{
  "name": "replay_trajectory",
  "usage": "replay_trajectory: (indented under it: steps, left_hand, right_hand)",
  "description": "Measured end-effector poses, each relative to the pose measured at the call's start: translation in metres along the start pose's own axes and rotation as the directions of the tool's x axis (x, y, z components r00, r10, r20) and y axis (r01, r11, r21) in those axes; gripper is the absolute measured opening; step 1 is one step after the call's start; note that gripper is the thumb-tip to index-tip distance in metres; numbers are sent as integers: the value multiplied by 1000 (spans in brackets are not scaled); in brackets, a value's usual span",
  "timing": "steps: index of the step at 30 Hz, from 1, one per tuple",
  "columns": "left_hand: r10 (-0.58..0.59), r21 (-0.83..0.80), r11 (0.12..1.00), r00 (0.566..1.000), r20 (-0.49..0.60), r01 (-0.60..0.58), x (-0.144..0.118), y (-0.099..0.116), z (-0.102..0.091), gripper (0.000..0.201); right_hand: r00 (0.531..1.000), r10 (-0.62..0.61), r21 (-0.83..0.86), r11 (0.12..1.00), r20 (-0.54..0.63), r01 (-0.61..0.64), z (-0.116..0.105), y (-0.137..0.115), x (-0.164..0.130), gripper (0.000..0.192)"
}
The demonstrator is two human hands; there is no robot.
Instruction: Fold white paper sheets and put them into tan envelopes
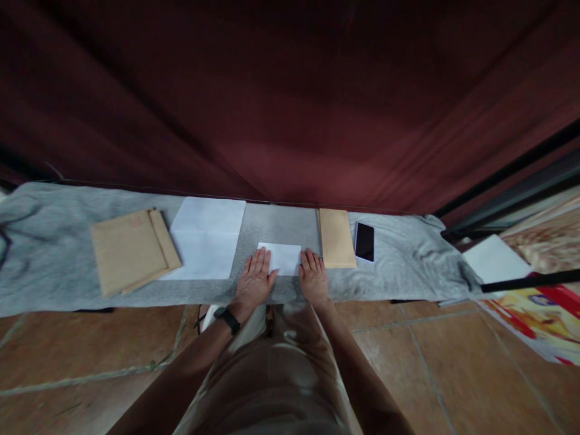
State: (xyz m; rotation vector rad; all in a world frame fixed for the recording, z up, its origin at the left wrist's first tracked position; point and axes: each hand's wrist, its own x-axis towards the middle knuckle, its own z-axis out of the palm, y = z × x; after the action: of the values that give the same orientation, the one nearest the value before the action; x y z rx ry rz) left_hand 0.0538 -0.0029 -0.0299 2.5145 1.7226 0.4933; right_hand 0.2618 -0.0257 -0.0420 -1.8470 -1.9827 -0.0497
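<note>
A small folded white sheet of paper (283,256) lies on the grey cloth-covered bench (54,260) straight ahead of me. My left hand (254,279), with a black watch on its wrist, rests flat with its fingertips on the sheet's left edge. My right hand (312,273) lies flat along the sheet's right edge. Both hands press down with fingers extended; neither grips anything.
Left of the sheet lie a stack of white paper (207,237) and brown envelopes (131,249). To the right sit a narrow brown envelope (336,238) and a black phone (365,241). A dark red curtain (281,103) hangs behind. The floor is tiled; colourful printed material (539,320) lies at right.
</note>
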Motion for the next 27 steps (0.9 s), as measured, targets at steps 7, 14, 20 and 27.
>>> replay_trajectory:
  steps: [7,14,20,27]
  left_hand:
    - [-4,12,1000,1000,-5,4,1,0,1,64]
    - [-4,-3,1000,1000,9,4,-1,0,0,63]
    - [-7,-6,1000,1000,-11,7,-3,1,0,63]
    - [21,-20,1000,998,52,-20,8,17,0,59]
  right_hand:
    - [992,-124,98,988,24,121,-1,-27,-6,50]
    - [974,-200,75,978,103,193,1,-45,-16,47]
    - [984,-169,25,985,58,168,-7,-31,-23,53]
    - [985,-154,17,988,77,153,-8,-30,-24,53]
